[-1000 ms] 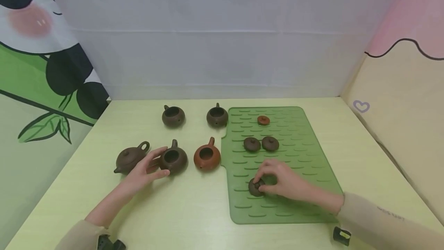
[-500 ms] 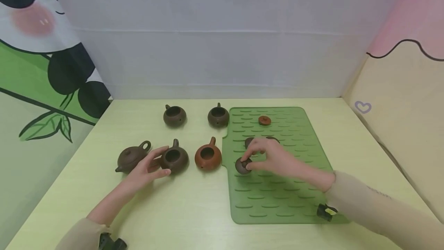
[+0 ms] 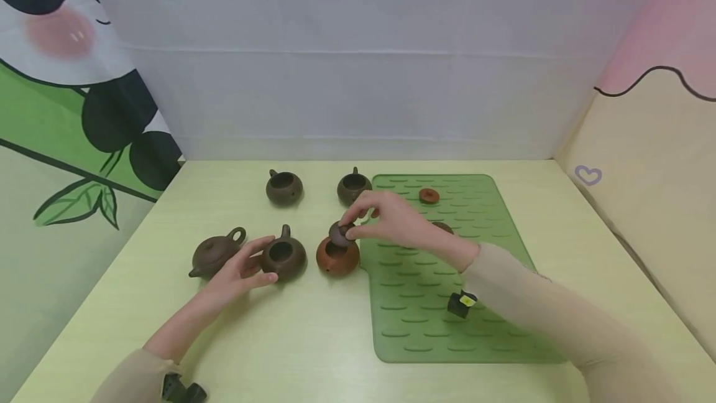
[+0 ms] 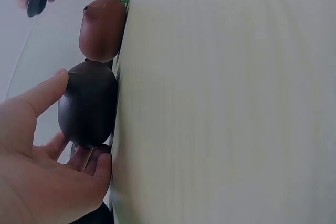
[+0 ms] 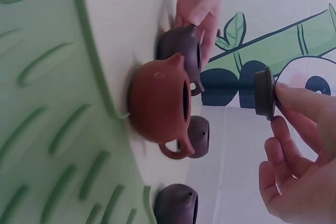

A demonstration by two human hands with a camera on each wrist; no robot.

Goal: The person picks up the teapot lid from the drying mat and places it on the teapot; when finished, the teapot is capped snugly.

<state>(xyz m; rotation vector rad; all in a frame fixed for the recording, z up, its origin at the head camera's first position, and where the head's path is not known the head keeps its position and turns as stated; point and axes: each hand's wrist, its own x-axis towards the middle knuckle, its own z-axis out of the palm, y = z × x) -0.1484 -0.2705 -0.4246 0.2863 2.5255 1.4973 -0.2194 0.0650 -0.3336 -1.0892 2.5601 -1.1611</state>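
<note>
My right hand [image 3: 394, 219] pinches a small dark brown teapot lid [image 3: 337, 235] by its knob. In the head view the lid overlaps the reddish-brown lidless teapot [image 3: 338, 264]; the right wrist view shows the lid [image 5: 264, 94] held in the air, apart from that pot. On the table, my left hand [image 3: 235, 275] holds a dark brown lidless teapot [image 3: 288, 265], thumb on one side and fingers on the other. The left wrist view shows this teapot's rounded body [image 4: 86, 106] between thumb and fingers. A lidded dark teapot [image 3: 209, 257] stands just left of that hand.
Behind stand two more lidless dark teapots [image 3: 284, 194], the right one partly covered by my right hand. A green ridged mat [image 3: 425, 341] lies on the right, bearing a reddish lid [image 3: 429, 196] and a partly hidden dark lid [image 3: 444, 227]. A pale wall rises behind.
My right hand has lifted the dark lid off the mat and carried it left and away from me, over the reddish teapot. My left hand stays at the dark teapot.
</note>
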